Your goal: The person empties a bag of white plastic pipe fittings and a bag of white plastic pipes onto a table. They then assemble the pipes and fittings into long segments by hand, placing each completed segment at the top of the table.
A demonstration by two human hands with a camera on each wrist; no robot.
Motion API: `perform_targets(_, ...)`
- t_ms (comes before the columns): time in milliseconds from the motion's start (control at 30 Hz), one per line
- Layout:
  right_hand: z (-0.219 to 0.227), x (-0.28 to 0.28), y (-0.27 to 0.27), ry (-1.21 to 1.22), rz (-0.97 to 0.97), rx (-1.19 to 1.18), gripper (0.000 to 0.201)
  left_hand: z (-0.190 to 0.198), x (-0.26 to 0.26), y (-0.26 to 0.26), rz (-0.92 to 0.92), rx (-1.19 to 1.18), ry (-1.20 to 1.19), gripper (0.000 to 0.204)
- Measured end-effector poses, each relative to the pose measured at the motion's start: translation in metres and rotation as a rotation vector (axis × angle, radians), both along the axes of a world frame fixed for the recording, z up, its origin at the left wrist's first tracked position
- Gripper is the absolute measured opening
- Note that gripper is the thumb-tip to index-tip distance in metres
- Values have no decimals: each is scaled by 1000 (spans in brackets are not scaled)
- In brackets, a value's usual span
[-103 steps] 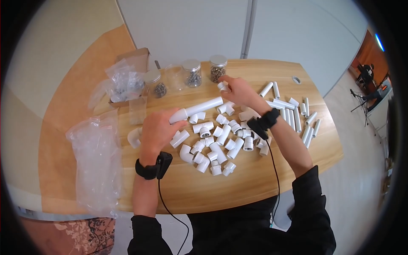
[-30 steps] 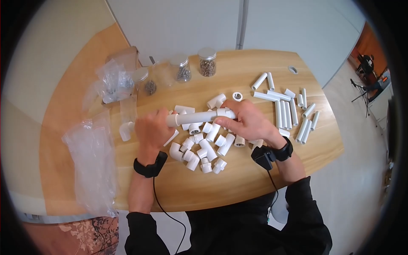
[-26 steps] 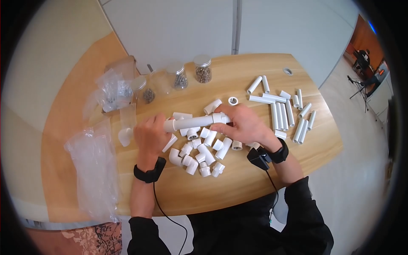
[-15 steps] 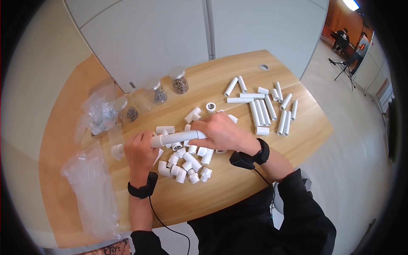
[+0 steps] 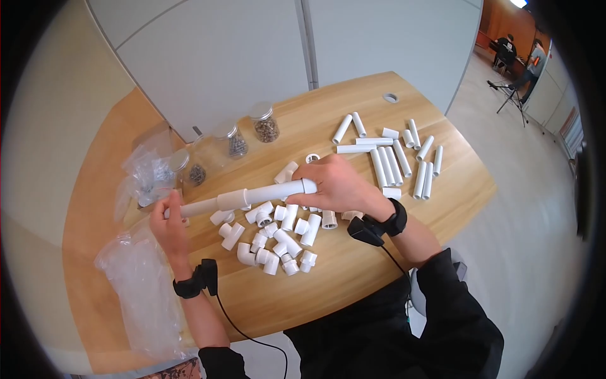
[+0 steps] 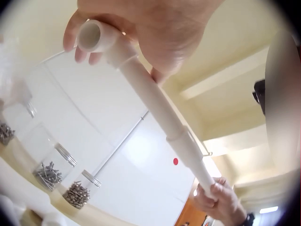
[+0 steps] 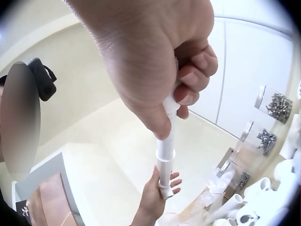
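Note:
Both hands hold up one long joined white plastic pipe (image 5: pixel 271 192) over the table. A wider coupling (image 5: pixel 232 199) sits mid-length, with pipe on either side. My left hand (image 5: pixel 170 232) holds its left end, where the left wrist view shows an elbow fitting (image 6: pixel 113 43) with its round mouth facing out. Around the right end, next to a white collar (image 5: pixel 309 186), my right hand (image 5: pixel 342 187) curls its fingers, hiding most of that end. Below lie loose white fittings (image 5: pixel 287 243), among them tees and elbows.
Short white pipes (image 5: pixel 386 167) lie at the right of the wooden table (image 5: pixel 303 303). Lidded jars of screws (image 5: pixel 266 126) stand along the back. Clear plastic bags (image 5: pixel 142 297) cover the left side. A cable (image 5: pixel 252 338) hangs from the left wrist camera.
My left hand has slid left from beside the coupling to the pipe's far end, exposing the coupling. My right hand, earlier at a small fitting near the jars, now grips the right end.

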State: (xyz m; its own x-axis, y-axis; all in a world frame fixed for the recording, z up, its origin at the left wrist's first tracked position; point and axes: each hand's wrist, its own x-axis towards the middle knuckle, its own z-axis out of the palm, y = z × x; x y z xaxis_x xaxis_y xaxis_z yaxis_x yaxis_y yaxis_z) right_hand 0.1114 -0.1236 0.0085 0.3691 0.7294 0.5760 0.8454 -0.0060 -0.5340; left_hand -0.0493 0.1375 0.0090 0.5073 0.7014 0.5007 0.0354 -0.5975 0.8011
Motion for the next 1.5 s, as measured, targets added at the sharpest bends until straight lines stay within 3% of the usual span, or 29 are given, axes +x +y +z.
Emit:
perform_targets(33, -1, -2, 0, 17, 6, -21, 32, 0, -1, 2, -5, -155, 69, 31)
perform_targets(67, -1, -3, 1, 34, 13, -40, 32, -1, 0, 1, -6, -155, 69, 31)
perform_targets(133, -1, -4, -1, 24, -1, -105, 32, -2, 3, -3, 100, 149, -9, 31)
perform_targets(267, -3, 1, -6, 58, 30, -180, 33, -4, 3, -4, 119, 252, -16, 28)
perform_targets(367, 4, 5, -14, 158, 54, -257, 34, -8, 6, -9, 27, 215, -126, 25)
perform_targets(433, 7, 10, -21, 156, 67, -215, 34, -8, 7, -10, -172, -118, -59, 22)
perform_targets(567, 11, 27, -42, 264, -109, -256, 34, -11, 12, -11, -175, -146, -175, 23)
perform_targets(633, 15, 37, -51, 401, -253, -263, 34, -11, 11, -5, -152, -161, -127, 25)
perform_targets(833, 2, 94, -103, 384, -515, -248, 43, -16, 6, -1, -206, -52, 104, 23)
perform_targets(900, -5, 120, -134, 537, -718, -230, 45, -14, 7, -5, -214, -45, 108, 23)
perform_targets(967, -37, 170, -179, 467, -841, -161, 47, -14, 7, -7, -218, -39, 120, 23)
perform_targets(1000, -23, 159, -189, 403, -934, -151, 41, -15, 8, -6, -197, -22, 146, 23)
perform_targets(1100, -41, 190, -243, 350, -1108, -196, 41, -19, 11, -3, -191, 12, 193, 24)
perform_targets(1200, -59, 202, -274, 351, -1206, -124, 44, -19, 13, -5, -178, 73, 259, 25)
perform_targets(1500, -78, 201, -285, 226, -1269, -221, 38, -33, 18, 0, -187, 133, 391, 25)
